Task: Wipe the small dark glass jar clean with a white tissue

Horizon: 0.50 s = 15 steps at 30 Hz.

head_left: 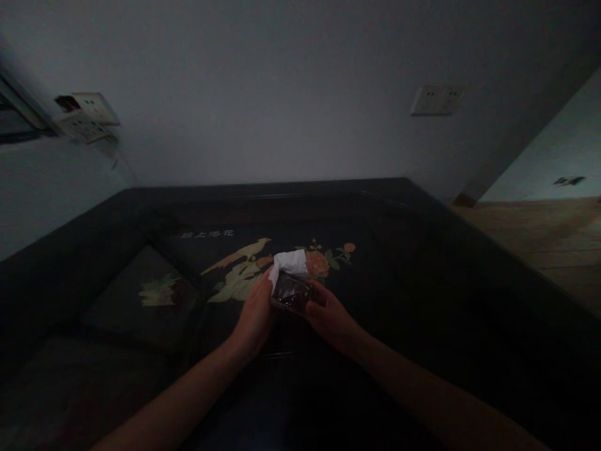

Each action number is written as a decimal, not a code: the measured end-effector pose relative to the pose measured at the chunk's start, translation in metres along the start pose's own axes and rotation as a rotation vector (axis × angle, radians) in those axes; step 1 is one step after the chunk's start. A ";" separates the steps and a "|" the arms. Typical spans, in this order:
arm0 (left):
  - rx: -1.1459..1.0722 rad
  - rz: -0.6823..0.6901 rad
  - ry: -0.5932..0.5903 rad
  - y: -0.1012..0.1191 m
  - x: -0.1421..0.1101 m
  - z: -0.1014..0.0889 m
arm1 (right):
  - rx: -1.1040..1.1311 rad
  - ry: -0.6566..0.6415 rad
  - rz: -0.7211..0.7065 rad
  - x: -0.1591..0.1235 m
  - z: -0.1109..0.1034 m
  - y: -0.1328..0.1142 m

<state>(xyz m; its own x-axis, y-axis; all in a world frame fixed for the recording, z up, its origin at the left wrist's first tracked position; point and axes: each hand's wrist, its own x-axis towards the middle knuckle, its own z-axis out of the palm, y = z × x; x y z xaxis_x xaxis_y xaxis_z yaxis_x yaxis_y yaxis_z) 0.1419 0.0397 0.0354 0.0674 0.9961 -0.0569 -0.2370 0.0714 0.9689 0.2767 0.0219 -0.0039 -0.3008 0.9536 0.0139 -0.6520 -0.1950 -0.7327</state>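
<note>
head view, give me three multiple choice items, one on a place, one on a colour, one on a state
1. Where is the white cloth?
A. at the small dark object, between the hands
B. on the floor
C. on the wall socket

2. What colour is the table?
A. white
B. black with a bird and flower picture
C. red

3. How is the small dark object kept?
A. lying alone on the table
B. hanging from the wall
C. held by left hand and right hand

A: the cloth sits at the object's top, by the fingers.
B: dark top, pale bird.
C: both hands grip it.
</note>
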 end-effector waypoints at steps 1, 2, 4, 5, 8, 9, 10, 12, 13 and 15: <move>-0.042 -0.044 -0.022 0.001 0.000 0.002 | -0.009 0.003 0.001 0.000 0.000 0.000; -0.049 -0.079 -0.027 0.002 -0.001 0.003 | -0.021 0.009 0.005 0.000 0.000 0.000; 0.026 -0.081 0.026 0.005 -0.004 0.004 | -0.046 0.023 0.009 0.000 -0.001 0.002; 0.096 -0.053 0.071 0.007 -0.006 0.004 | -0.055 0.025 0.007 0.000 -0.001 0.003; 0.327 0.121 0.102 0.010 -0.013 0.004 | -0.059 0.019 0.000 -0.001 -0.003 0.005; 0.399 0.199 0.059 0.011 -0.015 0.004 | -0.062 0.021 -0.006 0.000 -0.004 0.006; 0.469 0.280 0.003 0.011 -0.017 0.003 | -0.072 0.025 -0.008 0.000 -0.005 0.007; 0.612 0.443 -0.095 0.013 -0.019 0.003 | -0.103 0.032 -0.015 0.000 -0.005 0.007; 0.683 0.520 -0.131 0.014 -0.018 0.002 | -0.117 0.031 -0.023 0.000 -0.005 0.007; 0.819 0.669 -0.201 0.016 -0.016 0.000 | -0.129 0.024 -0.037 0.000 -0.004 0.006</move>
<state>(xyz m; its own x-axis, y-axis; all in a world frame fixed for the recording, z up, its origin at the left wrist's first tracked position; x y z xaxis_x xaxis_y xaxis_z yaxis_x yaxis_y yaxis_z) 0.1372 0.0247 0.0515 0.3409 0.7881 0.5125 0.4313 -0.6155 0.6596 0.2757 0.0214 -0.0104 -0.2604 0.9651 0.0270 -0.5673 -0.1303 -0.8132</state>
